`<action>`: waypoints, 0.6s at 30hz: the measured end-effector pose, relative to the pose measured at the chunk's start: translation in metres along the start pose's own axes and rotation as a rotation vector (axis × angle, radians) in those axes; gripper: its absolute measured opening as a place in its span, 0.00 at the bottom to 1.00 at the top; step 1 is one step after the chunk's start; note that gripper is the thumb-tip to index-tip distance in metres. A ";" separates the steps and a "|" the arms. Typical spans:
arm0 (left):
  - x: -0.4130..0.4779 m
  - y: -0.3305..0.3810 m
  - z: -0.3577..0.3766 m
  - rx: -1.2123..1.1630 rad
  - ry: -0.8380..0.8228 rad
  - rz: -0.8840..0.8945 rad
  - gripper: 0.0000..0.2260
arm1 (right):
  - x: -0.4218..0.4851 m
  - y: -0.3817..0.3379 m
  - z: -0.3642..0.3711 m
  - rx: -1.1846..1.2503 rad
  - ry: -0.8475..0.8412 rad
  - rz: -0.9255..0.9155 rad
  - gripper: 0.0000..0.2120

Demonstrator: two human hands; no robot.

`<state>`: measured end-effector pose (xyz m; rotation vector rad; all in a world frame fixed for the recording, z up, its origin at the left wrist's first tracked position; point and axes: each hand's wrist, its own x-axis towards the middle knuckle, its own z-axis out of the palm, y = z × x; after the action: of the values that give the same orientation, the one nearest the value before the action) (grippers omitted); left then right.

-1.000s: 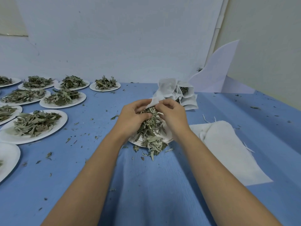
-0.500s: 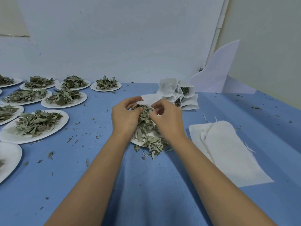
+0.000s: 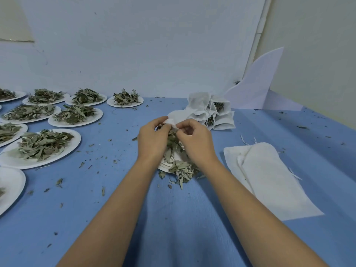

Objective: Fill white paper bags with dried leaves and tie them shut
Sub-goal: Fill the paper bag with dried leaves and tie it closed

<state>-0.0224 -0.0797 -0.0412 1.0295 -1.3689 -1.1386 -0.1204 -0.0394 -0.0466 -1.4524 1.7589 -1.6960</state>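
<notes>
Head view shows both hands meeting over a plate at the middle of the frame. The left hand (image 3: 152, 139) and the right hand (image 3: 196, 141) each pinch the edge of a white bag (image 3: 174, 117) between thumb and fingertips, the other fingers curled. The bag sticks out from the hands toward 12 o'clock. Beneath the hands, leaves (image 3: 181, 166) heap on the plate (image 3: 163, 165) and spill over its 6 o'clock rim onto the blue surface (image 3: 173, 228). At 1 o'clock from the hands lies a pile of filled bags (image 3: 221, 120), near the held bag. At 4 o'clock a stack of flat bags (image 3: 269, 174) lies apart from the plate. From 9 to 10 o'clock, other plates (image 3: 11, 160) carrying leaves stand in rows. Crumbs (image 3: 81, 164) scatter across the surface. A white sheet (image 3: 258, 87) stands by the wall at 2 o'clock.
</notes>
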 end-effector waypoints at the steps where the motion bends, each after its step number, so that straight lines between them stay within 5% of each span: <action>1: 0.000 0.002 0.000 -0.052 -0.057 -0.052 0.13 | 0.002 0.001 -0.002 0.013 0.030 0.020 0.01; 7: 0.006 0.005 -0.006 -0.147 -0.293 -0.098 0.20 | 0.009 0.006 -0.012 0.091 0.137 0.088 0.05; 12: 0.003 -0.004 -0.011 -0.018 -0.270 0.022 0.17 | 0.008 0.006 -0.011 0.083 0.133 0.063 0.06; 18: 0.006 -0.005 -0.010 -0.080 -0.358 -0.057 0.18 | 0.008 0.006 -0.012 0.055 0.175 0.078 0.04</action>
<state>-0.0133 -0.0870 -0.0449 0.8379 -1.5644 -1.4590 -0.1362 -0.0406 -0.0454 -1.2290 1.8149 -1.8640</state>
